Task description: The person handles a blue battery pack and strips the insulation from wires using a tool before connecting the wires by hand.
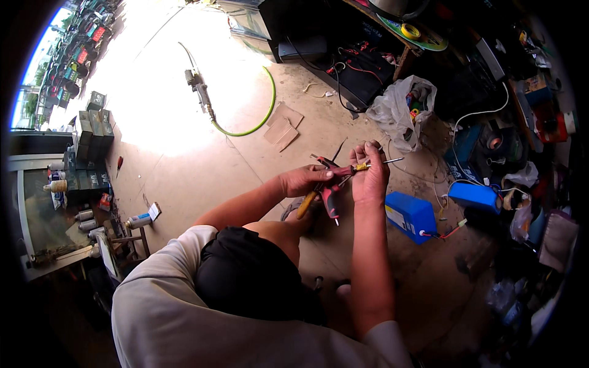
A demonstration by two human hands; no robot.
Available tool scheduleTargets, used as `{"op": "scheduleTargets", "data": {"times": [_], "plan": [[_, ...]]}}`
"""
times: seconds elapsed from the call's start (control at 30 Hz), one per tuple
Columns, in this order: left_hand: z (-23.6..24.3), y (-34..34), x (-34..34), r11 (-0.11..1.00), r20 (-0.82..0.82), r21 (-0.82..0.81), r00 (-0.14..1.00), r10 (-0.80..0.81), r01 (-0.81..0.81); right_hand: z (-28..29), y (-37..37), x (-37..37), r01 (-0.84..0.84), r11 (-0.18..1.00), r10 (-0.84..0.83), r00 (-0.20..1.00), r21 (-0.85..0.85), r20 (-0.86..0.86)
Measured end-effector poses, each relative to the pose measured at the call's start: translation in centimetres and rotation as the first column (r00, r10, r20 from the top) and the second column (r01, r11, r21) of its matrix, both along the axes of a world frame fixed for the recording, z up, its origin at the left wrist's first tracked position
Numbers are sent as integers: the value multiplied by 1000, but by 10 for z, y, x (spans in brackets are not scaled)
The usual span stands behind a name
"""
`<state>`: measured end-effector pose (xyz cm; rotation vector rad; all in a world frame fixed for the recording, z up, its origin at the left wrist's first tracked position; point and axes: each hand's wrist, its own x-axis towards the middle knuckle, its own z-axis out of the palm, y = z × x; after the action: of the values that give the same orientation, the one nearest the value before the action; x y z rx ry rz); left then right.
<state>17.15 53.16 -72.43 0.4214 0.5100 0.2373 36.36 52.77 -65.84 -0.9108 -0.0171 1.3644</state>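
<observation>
In the middle of the head view, my left hand grips a bundle of several hand tools: red-and-black handles, a long yellow handle slanting downward, and thin dark shafts. My right hand is closed around a screwdriver with a yellow band and a silver tip pointing right, its red handle lying against the bundle. Below and right of my hands, a blue wrapped battery pack with red and black leads rests on the floor.
An air-hose tool with green hose, cardboard and a stuffed plastic bag lie ahead. Stacked boxes and cans are at left. Cluttered shelving, cables and a second blue pack fill the right.
</observation>
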Motion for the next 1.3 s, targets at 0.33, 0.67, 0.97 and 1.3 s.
{"op": "scheduleTargets", "data": {"times": [0.33, 0.67, 0.97, 1.3], "plan": [[-56, 59, -75, 889, -338, 332, 840, 423, -314, 61, 21, 26, 47, 973, -182, 754, 224, 631], [-45, 87, -77, 608, -696, 702, 177, 696, 371, 29, -56, -10, -74, 990, 122, 872, -118, 474], [103, -3, -48, 938, 145, -204, 939, 313, -281, 119, -51, -56, -573, 804, 47, -208, -161, 977], [59, -164, -236, 603, -576, 284, 370, 729, -745, 226, -52, -61, -729, 602, -54, -445, -327, 894]]}}
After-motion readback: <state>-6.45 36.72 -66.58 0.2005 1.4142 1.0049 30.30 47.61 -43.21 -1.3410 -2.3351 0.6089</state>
